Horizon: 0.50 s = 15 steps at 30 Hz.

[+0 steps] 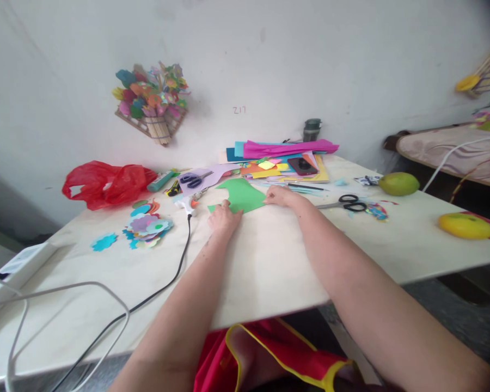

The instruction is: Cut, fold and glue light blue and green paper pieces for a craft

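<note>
A piece of green paper (245,195) with a curved cut-out in its upper left edge lies on the white table (265,261). My left hand (224,219) is at its near left edge, fingers curled and pressed on the paper against the tabletop. The paper's right corner is pinched between the thumb and fingers of my right hand (280,196). Just left of the paper rests a white glue gun (185,206) with a black cord. Black-handled scissors (349,203) lie to the right of my right hand, their blades partly behind my forearm.
Cut paper flowers (147,228) are piled at left, near a red plastic bag (106,185). Dark-handled scissors (194,179) lie on lilac paper (214,177). Coloured sheets (289,148) and a phone (302,166) are at the back. Mangoes (399,184) sit at right. A white cable (106,288) loops at front left.
</note>
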Each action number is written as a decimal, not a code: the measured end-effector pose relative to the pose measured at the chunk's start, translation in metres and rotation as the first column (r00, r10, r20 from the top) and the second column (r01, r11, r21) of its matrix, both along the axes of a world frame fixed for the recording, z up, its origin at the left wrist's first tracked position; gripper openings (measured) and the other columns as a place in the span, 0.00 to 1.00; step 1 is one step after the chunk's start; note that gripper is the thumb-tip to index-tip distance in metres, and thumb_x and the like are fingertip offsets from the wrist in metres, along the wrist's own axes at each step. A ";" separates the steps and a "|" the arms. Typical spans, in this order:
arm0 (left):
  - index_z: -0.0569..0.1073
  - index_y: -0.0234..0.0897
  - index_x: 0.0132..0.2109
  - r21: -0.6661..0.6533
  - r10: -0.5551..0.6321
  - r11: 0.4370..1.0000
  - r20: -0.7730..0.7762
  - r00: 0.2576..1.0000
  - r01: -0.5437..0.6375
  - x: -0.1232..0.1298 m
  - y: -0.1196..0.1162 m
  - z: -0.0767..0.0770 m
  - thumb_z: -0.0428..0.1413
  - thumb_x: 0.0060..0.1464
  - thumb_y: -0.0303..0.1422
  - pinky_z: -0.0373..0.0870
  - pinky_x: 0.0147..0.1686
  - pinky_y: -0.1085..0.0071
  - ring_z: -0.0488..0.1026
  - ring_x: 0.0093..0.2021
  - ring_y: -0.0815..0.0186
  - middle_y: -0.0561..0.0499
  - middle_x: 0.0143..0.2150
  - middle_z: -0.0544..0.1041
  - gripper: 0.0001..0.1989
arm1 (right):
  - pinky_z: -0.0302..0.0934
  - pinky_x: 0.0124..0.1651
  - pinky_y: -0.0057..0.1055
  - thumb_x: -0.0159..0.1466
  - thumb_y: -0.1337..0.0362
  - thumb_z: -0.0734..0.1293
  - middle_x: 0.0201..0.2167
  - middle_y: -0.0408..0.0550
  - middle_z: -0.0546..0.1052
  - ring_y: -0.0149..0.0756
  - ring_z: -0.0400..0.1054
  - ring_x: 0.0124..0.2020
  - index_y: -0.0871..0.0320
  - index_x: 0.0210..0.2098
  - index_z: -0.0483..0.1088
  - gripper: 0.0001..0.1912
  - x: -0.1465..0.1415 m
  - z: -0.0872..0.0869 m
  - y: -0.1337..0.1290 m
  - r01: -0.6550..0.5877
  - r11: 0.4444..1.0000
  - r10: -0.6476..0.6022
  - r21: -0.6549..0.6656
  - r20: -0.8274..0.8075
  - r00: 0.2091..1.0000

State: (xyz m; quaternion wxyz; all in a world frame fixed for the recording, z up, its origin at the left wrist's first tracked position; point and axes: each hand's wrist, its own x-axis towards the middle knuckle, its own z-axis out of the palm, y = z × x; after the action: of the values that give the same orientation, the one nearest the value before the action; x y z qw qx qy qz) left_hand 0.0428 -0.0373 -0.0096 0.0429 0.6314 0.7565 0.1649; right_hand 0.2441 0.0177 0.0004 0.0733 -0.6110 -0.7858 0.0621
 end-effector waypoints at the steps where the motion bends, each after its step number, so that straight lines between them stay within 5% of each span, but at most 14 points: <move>1: 0.63 0.45 0.51 0.000 -0.004 1.000 -0.006 1.000 0.004 0.000 0.000 0.000 0.51 0.45 0.50 0.64 0.42 0.57 0.67 0.47 0.53 0.43 0.49 0.68 0.26 | 0.52 0.36 0.28 0.55 0.53 0.63 0.28 0.45 0.76 0.33 0.65 0.30 0.57 0.26 0.71 0.14 0.000 0.000 0.000 0.003 1.000 -0.003 0.002 -0.001 1.000; 9: 0.63 0.46 0.52 0.016 -0.024 1.000 -0.016 1.000 0.024 0.000 -0.002 -0.001 0.50 0.46 0.50 0.64 0.43 0.57 0.67 0.48 0.52 0.43 0.50 0.68 0.26 | 0.52 0.44 0.33 0.54 0.52 0.64 0.28 0.46 0.75 0.34 0.66 0.32 0.57 0.23 0.70 0.15 0.000 -0.003 0.001 0.034 0.999 -0.034 0.040 -0.010 0.999; 15: 0.64 0.45 0.51 0.040 -0.031 0.999 -0.022 0.999 0.032 -0.002 0.000 -0.004 0.50 0.46 0.50 0.65 0.42 0.57 0.67 0.47 0.52 0.43 0.49 0.68 0.26 | 0.53 0.37 0.28 0.54 0.50 0.63 0.25 0.44 0.74 0.31 0.64 0.27 0.58 0.23 0.71 0.17 0.001 0.000 -0.004 0.062 0.997 -0.062 0.040 -0.001 0.998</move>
State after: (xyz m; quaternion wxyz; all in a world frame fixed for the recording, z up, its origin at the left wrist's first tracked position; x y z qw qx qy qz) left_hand 0.0412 -0.0376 -0.0133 0.0248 0.6459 0.7432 0.1726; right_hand 0.2447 0.0133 0.0005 0.0873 -0.6335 -0.7675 0.0437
